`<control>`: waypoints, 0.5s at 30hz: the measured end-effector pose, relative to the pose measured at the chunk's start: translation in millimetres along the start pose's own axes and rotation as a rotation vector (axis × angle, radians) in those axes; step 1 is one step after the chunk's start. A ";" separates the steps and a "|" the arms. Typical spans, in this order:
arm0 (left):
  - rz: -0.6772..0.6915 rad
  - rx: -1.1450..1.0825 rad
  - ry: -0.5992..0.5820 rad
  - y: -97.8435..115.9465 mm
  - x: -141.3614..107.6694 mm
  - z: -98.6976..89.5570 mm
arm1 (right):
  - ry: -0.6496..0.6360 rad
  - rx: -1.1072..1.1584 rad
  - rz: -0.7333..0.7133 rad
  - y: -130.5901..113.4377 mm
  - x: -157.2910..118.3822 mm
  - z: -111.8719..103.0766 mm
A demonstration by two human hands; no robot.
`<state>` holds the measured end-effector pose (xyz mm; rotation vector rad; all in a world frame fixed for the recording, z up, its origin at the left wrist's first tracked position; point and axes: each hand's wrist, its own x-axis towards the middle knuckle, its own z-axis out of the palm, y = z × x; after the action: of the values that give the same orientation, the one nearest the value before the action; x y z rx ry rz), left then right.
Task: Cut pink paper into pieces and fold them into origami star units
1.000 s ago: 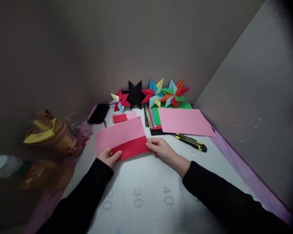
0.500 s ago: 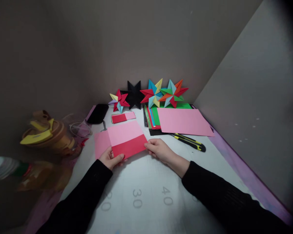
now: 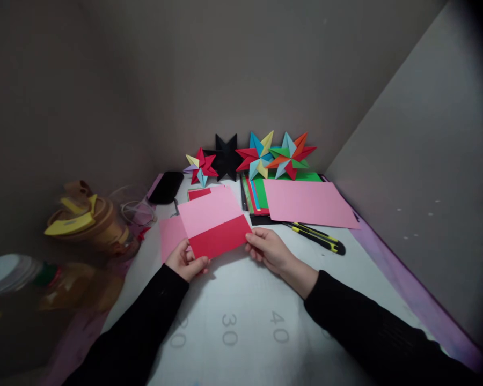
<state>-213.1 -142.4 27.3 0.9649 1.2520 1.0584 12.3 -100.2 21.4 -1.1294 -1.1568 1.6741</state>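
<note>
Paper point(image 3: 211, 212), pink with a red band point(image 3: 220, 236) along its near edge, sits above the worktop point(image 3: 253, 300) between my left grip point(image 3: 185, 261), pinching its near left corner, and my right grip point(image 3: 268, 249), pinching the near right. The band's long axis runs grip to grip, right end farther off; the pink points away, slightly left.

a dim grey wall point(image 3: 233, 64) rises beyond the left hand point(image 3: 185, 261). a paler wall point(image 3: 422, 161) stands rightward of the right hand point(image 3: 269, 251), white work surface point(image 3: 253, 300) beneath.
</note>
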 end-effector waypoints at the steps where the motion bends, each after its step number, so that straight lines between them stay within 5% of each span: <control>1: 0.028 -0.024 0.030 0.9 -2.2 4.9 | -0.017 0.044 -0.002 1.0 -1.5 4.9; 9: 0.358 0.037 0.120 -7.4 -16.3 37.8 | -0.070 0.153 -0.045 10.6 -18.5 58.3; 15: 0.312 0.060 0.159 -5.6 -14.3 29.3 | 0.173 0.214 -0.073 -9.0 -8.3 32.3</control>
<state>-183.7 -157.5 27.9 1.1663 1.2943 1.3691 -14.9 -113.5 37.8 -1.0607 -0.8776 1.5697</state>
